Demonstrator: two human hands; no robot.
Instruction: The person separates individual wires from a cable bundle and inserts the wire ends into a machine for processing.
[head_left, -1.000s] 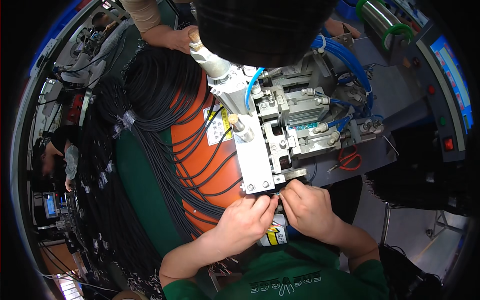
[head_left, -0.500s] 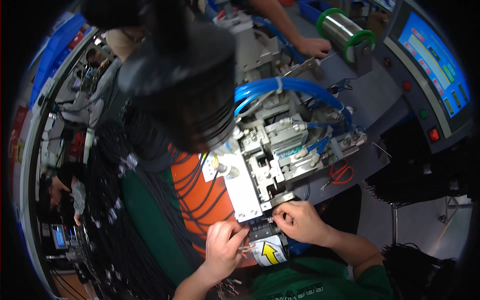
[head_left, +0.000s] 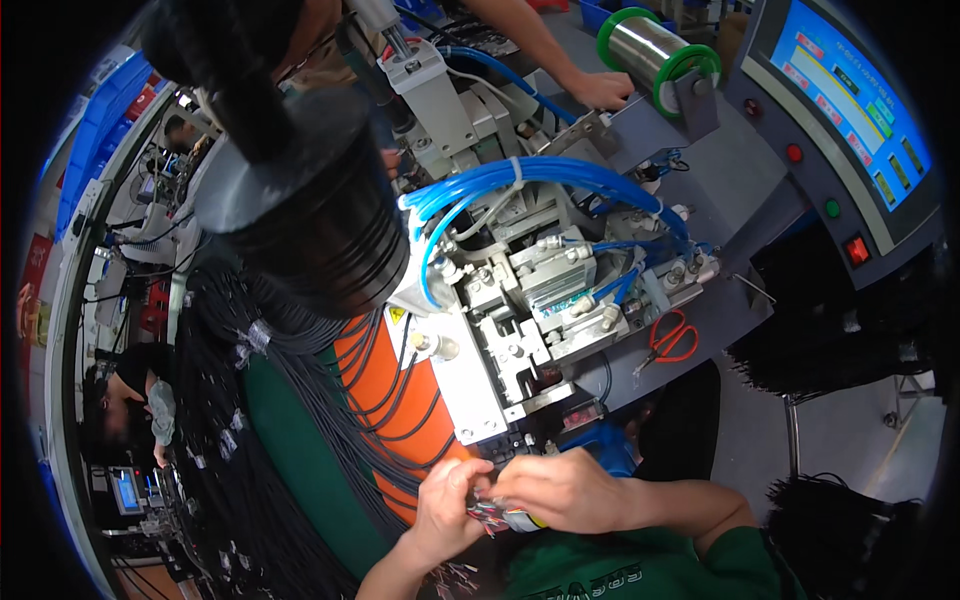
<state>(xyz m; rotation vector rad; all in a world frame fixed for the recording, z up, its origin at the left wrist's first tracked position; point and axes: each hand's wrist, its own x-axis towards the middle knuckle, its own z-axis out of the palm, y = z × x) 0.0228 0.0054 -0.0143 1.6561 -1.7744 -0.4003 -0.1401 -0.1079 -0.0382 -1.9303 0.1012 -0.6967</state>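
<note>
Grey worktop (head_left: 735, 185) carries a metal machine (head_left: 515, 350), with black cables (head_left: 340, 440) crossing an orange panel (head_left: 422, 385) to its left. Half a second ago the right hand (head_left: 565, 492) was at the machine's front; now it has drawn back beside the left hand (head_left: 445, 510), near the worktop's near edge. Both grasp coloured wire ends (head_left: 488, 515), so attention seems shifted to the bundle; which strand the right pinches cannot be told.

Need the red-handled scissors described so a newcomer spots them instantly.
Find the silvery metal machine with the arch of blue tubing, mid-picture. Beside its lower right side, on the grey tabletop, lie the scissors. Their two red looped handles set them apart from the thin, bent metal rod farther right.
</note>
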